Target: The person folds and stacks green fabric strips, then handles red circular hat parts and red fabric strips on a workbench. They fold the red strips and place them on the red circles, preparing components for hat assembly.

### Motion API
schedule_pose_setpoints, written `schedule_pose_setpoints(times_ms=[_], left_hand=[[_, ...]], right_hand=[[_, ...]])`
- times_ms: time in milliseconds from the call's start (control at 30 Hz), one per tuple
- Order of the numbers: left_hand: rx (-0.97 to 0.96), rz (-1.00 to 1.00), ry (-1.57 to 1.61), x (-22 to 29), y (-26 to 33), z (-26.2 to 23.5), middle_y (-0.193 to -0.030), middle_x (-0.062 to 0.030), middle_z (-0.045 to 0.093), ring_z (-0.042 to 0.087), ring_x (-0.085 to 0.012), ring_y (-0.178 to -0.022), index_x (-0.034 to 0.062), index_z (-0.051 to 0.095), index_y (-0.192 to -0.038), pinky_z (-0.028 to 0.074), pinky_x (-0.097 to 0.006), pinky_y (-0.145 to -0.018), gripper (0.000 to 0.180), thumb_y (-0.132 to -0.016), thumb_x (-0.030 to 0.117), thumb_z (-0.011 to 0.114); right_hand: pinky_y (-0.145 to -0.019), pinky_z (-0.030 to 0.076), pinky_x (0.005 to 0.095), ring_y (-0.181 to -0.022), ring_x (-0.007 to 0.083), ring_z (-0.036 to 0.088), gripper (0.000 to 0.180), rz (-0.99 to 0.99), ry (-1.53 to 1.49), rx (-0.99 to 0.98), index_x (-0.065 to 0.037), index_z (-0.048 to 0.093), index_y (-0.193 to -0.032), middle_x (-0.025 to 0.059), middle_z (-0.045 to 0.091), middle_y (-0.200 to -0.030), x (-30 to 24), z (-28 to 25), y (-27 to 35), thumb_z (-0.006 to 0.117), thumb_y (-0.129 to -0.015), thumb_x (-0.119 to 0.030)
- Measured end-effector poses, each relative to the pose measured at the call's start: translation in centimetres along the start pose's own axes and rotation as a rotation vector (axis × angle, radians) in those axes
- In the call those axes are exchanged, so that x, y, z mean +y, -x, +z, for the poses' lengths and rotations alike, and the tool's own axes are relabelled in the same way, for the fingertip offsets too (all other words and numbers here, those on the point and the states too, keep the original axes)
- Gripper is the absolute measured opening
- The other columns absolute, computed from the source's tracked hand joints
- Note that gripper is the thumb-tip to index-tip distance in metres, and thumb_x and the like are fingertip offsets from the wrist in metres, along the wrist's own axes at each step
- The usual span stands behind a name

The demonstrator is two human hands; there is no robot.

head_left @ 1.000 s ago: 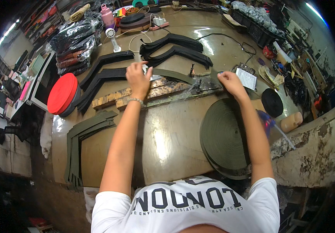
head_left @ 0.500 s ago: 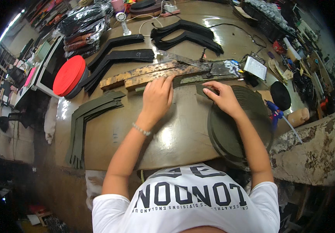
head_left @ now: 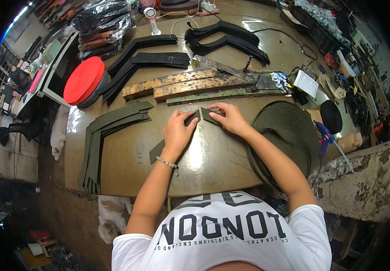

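Near the middle of the table, my left hand [head_left: 179, 130] pinches the end of an olive-green webbing strip [head_left: 157, 151], whose other end sticks out beside my wrist. Facing it, my right hand [head_left: 232, 119] is closed on another olive-green webbing end [head_left: 209, 116]. The two cut ends almost meet, with a narrow gap between them. By my right forearm lies a large coil of olive-green webbing [head_left: 285, 122]. To the left rests a fanned stack of angled olive-green strips [head_left: 96, 135]. Just beyond my hands are wooden bars [head_left: 190, 83] joined at an angle.
Stacks of bent black strips [head_left: 154, 59] lie farther back, beside a red webbing roll [head_left: 84, 81]. A blue glue gun [head_left: 325, 134] and a black roll [head_left: 331, 116] sit at the right. At the back stands a small white fan [head_left: 151, 18]; a cable [head_left: 294, 41] crosses the table.
My left hand has come back from the wooden bars, bringing a strip toward me. My right hand has moved left with its webbing end, so the two ends now face each other closely.
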State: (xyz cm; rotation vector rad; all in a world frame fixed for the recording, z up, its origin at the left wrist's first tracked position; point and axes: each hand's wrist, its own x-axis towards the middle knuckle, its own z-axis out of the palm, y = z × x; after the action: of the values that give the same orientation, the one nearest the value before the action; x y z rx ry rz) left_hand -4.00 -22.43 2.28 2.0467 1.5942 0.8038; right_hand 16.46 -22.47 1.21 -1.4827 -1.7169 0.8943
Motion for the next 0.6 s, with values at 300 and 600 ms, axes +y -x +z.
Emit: schedule_pose_setpoints(times_ms=[300, 600], left_hand=[[0.014, -0.005, 0.01, -0.1, 0.0, 0.1, -0.088, -0.0052, 0.062, 0.062, -0.0235, -0.077, 0.0158, 0.073, -0.105, 0.05, -0.034, -0.068, 0.029, -0.081, 0.032, 0.073], [0.003, -0.016, 0.022, 0.2, -0.1, 0.0, -0.088, -0.0042, 0.062, 0.063, -0.0227, -0.077, 0.016, 0.073, -0.105, 0.05, -0.035, -0.067, 0.028, -0.082, 0.032, 0.072]], right_hand=[[-0.078, 0.051, 0.0411, -0.086, 0.0337, 0.065, 0.029, 0.096, 0.144, -0.032, -0.009, 0.067, -0.111, 0.0183, 0.068, -0.092, -2.0, 0.5, -0.3, 0.065, -0.087, -0.024], [-0.084, 0.045, 0.0398, -0.096, 0.0289, 0.056, 0.033, -0.224, 0.73, 0.09, -0.011, 0.065, -0.116, 0.0106, 0.058, -0.099, -2.8, 2.2, 0.6, 0.064, -0.084, -0.014]])
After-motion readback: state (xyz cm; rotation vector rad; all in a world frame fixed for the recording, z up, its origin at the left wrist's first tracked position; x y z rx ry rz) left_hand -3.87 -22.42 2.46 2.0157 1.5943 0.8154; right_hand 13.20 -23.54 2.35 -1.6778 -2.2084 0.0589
